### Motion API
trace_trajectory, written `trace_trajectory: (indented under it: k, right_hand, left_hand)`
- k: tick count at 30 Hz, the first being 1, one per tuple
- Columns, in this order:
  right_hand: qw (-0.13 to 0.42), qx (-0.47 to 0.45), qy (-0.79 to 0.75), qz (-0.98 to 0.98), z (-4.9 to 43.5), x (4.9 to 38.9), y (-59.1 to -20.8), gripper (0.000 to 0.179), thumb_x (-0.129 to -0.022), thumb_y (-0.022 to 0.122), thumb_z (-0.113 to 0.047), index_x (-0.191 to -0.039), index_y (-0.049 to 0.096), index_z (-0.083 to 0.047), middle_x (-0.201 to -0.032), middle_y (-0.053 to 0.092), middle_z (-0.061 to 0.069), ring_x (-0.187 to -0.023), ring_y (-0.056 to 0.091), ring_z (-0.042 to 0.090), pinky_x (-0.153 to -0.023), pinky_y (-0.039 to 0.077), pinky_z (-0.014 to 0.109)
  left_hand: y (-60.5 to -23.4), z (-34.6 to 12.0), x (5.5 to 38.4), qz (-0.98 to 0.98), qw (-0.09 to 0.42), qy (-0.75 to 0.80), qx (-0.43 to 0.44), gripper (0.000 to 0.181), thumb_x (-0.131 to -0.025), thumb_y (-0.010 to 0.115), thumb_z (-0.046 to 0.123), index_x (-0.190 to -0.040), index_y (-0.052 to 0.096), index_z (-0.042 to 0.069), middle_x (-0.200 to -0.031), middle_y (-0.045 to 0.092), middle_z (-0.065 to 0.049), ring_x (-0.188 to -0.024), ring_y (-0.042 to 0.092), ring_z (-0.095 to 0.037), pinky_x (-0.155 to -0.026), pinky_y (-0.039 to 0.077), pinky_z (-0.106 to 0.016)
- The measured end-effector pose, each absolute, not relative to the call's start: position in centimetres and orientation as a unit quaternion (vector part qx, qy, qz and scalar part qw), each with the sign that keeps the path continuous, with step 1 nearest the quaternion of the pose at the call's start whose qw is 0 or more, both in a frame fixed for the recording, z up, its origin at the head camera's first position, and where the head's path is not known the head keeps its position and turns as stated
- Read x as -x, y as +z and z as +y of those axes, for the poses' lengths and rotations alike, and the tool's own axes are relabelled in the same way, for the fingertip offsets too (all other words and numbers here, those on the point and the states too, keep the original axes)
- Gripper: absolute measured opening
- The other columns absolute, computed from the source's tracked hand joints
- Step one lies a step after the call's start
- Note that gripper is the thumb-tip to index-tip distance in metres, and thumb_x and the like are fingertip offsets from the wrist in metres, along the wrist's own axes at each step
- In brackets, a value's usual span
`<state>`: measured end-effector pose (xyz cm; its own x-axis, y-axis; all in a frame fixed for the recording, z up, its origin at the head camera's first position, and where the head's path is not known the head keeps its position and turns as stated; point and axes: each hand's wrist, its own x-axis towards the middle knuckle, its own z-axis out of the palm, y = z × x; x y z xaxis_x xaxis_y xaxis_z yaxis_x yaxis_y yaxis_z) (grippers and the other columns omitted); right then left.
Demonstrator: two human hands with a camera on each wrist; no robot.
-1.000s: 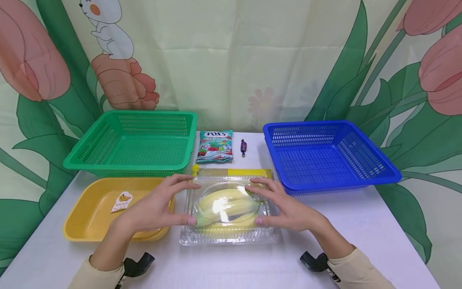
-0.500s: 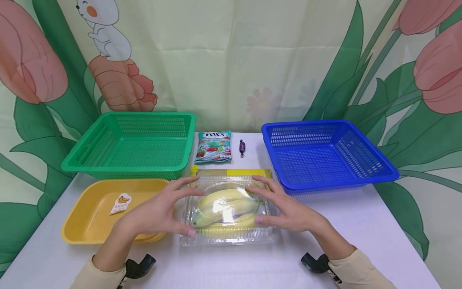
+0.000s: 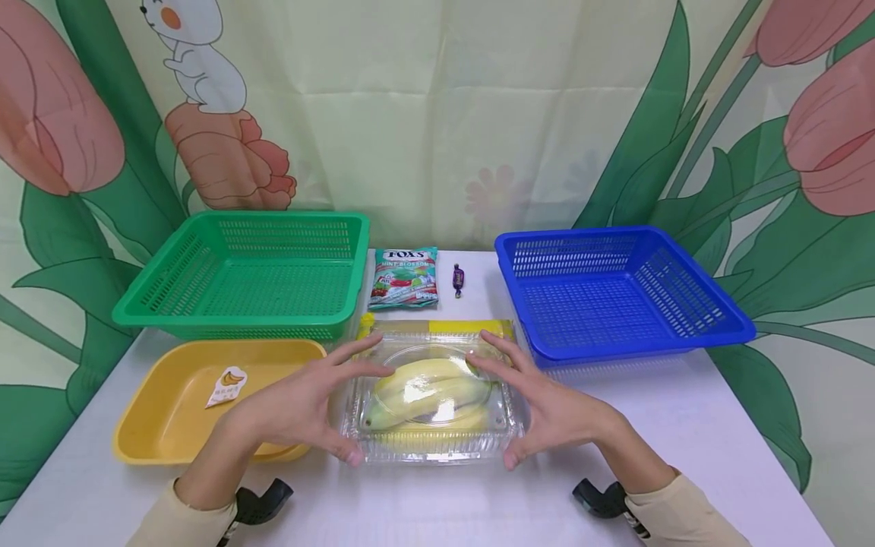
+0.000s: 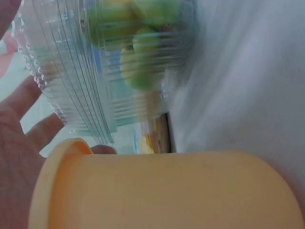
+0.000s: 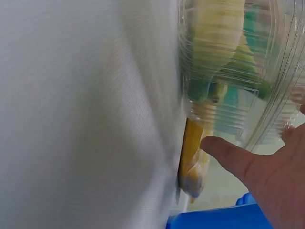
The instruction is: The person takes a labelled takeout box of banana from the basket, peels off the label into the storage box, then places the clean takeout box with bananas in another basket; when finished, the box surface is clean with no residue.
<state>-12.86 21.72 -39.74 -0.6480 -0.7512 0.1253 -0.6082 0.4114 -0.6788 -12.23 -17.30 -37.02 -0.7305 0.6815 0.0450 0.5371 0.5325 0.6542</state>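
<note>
A clear plastic clamshell box (image 3: pixel 437 448) sits on the table in front of me, with bananas (image 3: pixel 424 391) showing through its lid. At its left side my left hand (image 3: pixel 304 403) is spread, fingertips over the lid and thumb by the front left corner. My right hand (image 3: pixel 563 403) mirrors it on the right, thumb near the front right corner. The left wrist view has the box's ribbed wall (image 4: pixel 143 71) beside the spread fingers. In the right wrist view, an extended finger (image 5: pixel 224 150) points toward the box's underside.
A yellow basin (image 3: pixel 164 410) with a banana-print tag (image 3: pixel 227 386) lies left, behind it a green basket (image 3: pixel 280 292). A blue basket (image 3: pixel 608 296) stands right. Behind the box are a yellow packet (image 3: pixel 472 327), a Fox's candy bag (image 3: pixel 405 277) and a purple wrapped candy (image 3: pixel 458 279).
Both thumbs have moved down and outward, from over the lid's sides to the box's front corners. The box stays in nearly the same place.
</note>
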Motion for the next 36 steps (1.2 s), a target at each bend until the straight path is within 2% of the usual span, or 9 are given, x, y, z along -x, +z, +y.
trace_trajectory:
  k: [5, 8, 12, 18, 24, 30, 36]
  right_hand:
    - [0.100, 0.405, -0.348, 0.840, 21.7, 12.7, -39.7, 0.127, -0.064, 0.081, -0.076, -0.165, 0.024, -0.023, -0.172, -0.006, 0.009, -0.156, -0.003, 0.043, -0.107, 0.029, 0.079]
    - [0.094, 0.396, -0.347, 0.845, 21.7, 12.7, -39.7, 0.126, -0.063, 0.091, -0.062, -0.164, 0.027, -0.024, -0.172, -0.004, 0.009, -0.156, 0.000, 0.042, -0.108, 0.031, 0.076]
    - [0.091, 0.383, -0.361, 0.846, 21.7, 12.6, -40.0, 0.126, -0.061, 0.098, -0.049, -0.163, 0.029, -0.024, -0.173, -0.003, 0.004, -0.156, 0.003, 0.041, -0.106, 0.036, 0.074]
    - [0.092, 0.367, -0.391, 0.839, 21.8, 12.5, -40.3, 0.124, -0.061, 0.100, -0.039, -0.163, 0.031, -0.022, -0.173, -0.002, 0.000, -0.154, 0.007, 0.045, -0.094, 0.047, 0.074]
    - [0.075, 0.361, -0.421, 0.829, 21.7, 12.3, -40.2, 0.119, -0.062, 0.100, -0.038, -0.161, 0.035, -0.022, -0.172, 0.001, 0.000, -0.154, 0.009, 0.042, -0.095, 0.048, 0.071]
    - [0.081, 0.359, -0.457, 0.810, 21.4, 11.9, -39.6, 0.114, -0.066, 0.099, -0.032, -0.161, 0.036, -0.021, -0.172, 0.002, -0.002, -0.152, 0.021, 0.040, -0.100, 0.044, 0.072]
    - [0.059, 0.370, -0.460, 0.805, 21.0, 11.6, -38.3, 0.115, -0.066, 0.099, -0.032, -0.161, 0.036, -0.019, -0.172, 0.002, 0.000, -0.155, 0.013, 0.038, -0.096, 0.041, 0.079]
  left_hand:
    - [-37.2, -17.4, 12.1, 0.871, 0.079, 0.303, -0.379, 0.105, -0.059, 0.095, 0.055, -0.151, 0.051, 0.032, -0.172, 0.018, -0.007, -0.151, 0.028, -0.044, -0.105, 0.038, -0.073]
    - [-37.2, -17.2, 12.1, 0.872, 0.086, 0.304, -0.373, 0.104, -0.061, 0.095, 0.053, -0.151, 0.050, 0.031, -0.172, 0.018, -0.006, -0.152, 0.028, -0.043, -0.106, 0.039, -0.071]
    - [-37.4, -17.1, 12.0, 0.865, 0.106, 0.325, -0.367, 0.102, -0.064, 0.095, 0.050, -0.152, 0.049, 0.028, -0.172, 0.014, -0.005, -0.154, 0.024, -0.042, -0.110, 0.039, -0.067]
    - [-37.5, -16.9, 12.0, 0.867, 0.107, 0.339, -0.349, 0.102, -0.062, 0.098, 0.047, -0.151, 0.051, 0.029, -0.172, 0.015, 0.002, -0.156, 0.020, -0.035, -0.113, 0.037, -0.065]
    - [-37.6, -17.0, 11.8, 0.871, 0.093, 0.356, -0.327, 0.100, -0.062, 0.096, 0.052, -0.150, 0.052, 0.035, -0.171, 0.016, 0.010, -0.156, 0.019, -0.031, -0.112, 0.038, -0.064]
    - [-37.3, -17.8, 11.5, 0.848, 0.079, 0.414, -0.322, 0.084, -0.070, 0.093, 0.050, -0.144, 0.058, 0.031, -0.170, 0.019, 0.012, -0.154, 0.024, -0.029, -0.104, 0.045, -0.067]
    - [-36.7, -18.2, 11.3, 0.843, 0.056, 0.419, -0.332, 0.081, -0.071, 0.094, 0.045, -0.142, 0.059, 0.029, -0.170, 0.018, 0.010, -0.154, 0.024, -0.026, -0.102, 0.048, -0.064]
